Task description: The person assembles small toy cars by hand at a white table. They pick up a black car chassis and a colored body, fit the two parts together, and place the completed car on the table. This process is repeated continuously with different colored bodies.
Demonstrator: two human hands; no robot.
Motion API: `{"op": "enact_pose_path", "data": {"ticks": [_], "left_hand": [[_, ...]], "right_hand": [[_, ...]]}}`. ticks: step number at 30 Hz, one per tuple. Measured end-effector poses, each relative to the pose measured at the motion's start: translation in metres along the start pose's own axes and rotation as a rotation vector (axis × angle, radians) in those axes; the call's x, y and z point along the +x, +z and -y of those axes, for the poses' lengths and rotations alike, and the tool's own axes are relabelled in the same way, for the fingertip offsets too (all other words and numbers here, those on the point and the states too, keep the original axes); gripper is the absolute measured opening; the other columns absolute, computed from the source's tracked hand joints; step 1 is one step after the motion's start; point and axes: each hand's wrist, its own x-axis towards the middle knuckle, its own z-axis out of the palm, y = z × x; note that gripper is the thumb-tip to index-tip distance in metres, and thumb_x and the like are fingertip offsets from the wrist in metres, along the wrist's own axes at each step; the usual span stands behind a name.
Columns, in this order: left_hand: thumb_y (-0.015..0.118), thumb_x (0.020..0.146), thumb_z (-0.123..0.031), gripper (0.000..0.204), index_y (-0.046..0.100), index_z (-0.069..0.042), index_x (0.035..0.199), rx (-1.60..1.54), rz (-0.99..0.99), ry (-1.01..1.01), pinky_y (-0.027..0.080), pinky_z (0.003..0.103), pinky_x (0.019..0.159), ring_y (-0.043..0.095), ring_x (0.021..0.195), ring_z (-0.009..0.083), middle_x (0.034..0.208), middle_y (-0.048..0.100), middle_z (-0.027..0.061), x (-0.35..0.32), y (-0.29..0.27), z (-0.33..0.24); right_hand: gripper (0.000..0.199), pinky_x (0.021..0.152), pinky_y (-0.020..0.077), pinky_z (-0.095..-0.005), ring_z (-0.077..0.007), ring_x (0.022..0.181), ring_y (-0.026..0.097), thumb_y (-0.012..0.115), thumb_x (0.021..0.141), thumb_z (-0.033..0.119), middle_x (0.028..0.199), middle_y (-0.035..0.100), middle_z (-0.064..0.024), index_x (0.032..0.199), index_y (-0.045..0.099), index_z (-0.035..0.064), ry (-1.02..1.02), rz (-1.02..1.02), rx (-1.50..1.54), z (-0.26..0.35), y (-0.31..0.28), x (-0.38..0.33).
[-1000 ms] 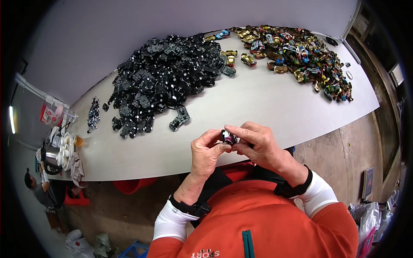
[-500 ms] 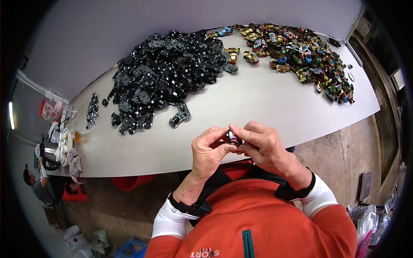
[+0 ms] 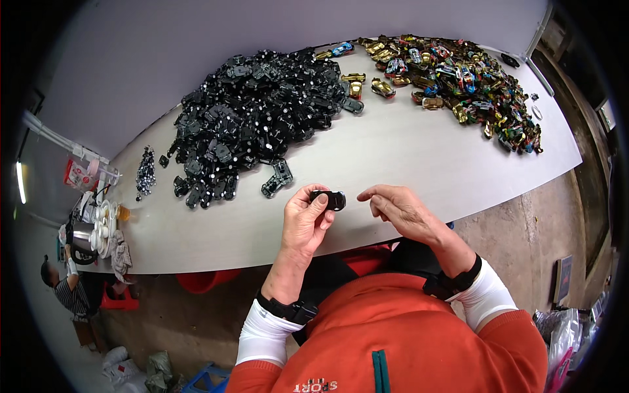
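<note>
My left hand (image 3: 305, 219) holds a small black toy car base (image 3: 329, 198) by its fingertips, just above the near edge of the grey table (image 3: 406, 150). A little to the right, my right hand (image 3: 401, 209) hovers with its fingers loosely apart and nothing in it. Beyond my hands, a big heap of black toy car bases (image 3: 252, 114) covers the middle left of the table. Two loose black bases (image 3: 278, 178) lie just ahead of my left hand.
A pile of coloured and gold toy cars (image 3: 458, 72) spreads over the far right of the table. A small heap of tiny dark parts (image 3: 145, 171) lies at the left, with a kettle and cups (image 3: 92, 226) at the left end. Another person (image 3: 65, 288) sits below left.
My hands were together on a small piece; now they have parted. The left keeps the black base and the right has drawn away, holding nothing.
</note>
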Motion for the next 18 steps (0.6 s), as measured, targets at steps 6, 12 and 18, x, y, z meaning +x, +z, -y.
{"op": "enact_pose_path", "data": {"ticks": [6,12,18], "left_hand": [[0.062,0.084,-0.010,0.013,0.055,-0.004,0.093,-0.046,0.013,-0.133,0.038,0.016,0.036,0.054,0.051,0.0110,0.078,0.060,0.0105,0.000,-0.003,0.010],[0.061,0.084,-0.008,0.012,0.055,-0.003,0.093,0.090,0.022,-0.047,0.036,0.016,0.035,0.052,0.049,0.0106,0.077,0.060,0.0101,-0.002,0.005,0.010],[0.062,0.083,-0.008,0.013,0.054,-0.002,0.092,0.114,0.044,-0.011,0.035,0.017,0.035,0.051,0.048,0.0105,0.075,0.059,0.0094,-0.004,0.008,0.008]], "right_hand": [[0.025,0.052,0.0382,-0.0224,-0.0073,0.056,0.042,0.042,0.092,0.012,0.061,0.047,0.0001,0.111,0.049,-0.0034,0.089,0.221,0.274,-0.001,0.004,0.001],[0.019,0.052,0.0389,-0.0221,-0.0078,0.056,0.044,0.041,0.091,0.010,0.064,0.050,-0.0021,0.105,0.041,-0.0025,0.026,0.282,0.345,-0.008,0.003,0.002],[0.012,0.050,0.0384,-0.0228,-0.0078,0.054,0.044,0.042,0.091,0.009,0.062,0.050,-0.0024,0.097,0.041,-0.0012,0.006,0.288,0.318,-0.005,0.002,0.003]]}}
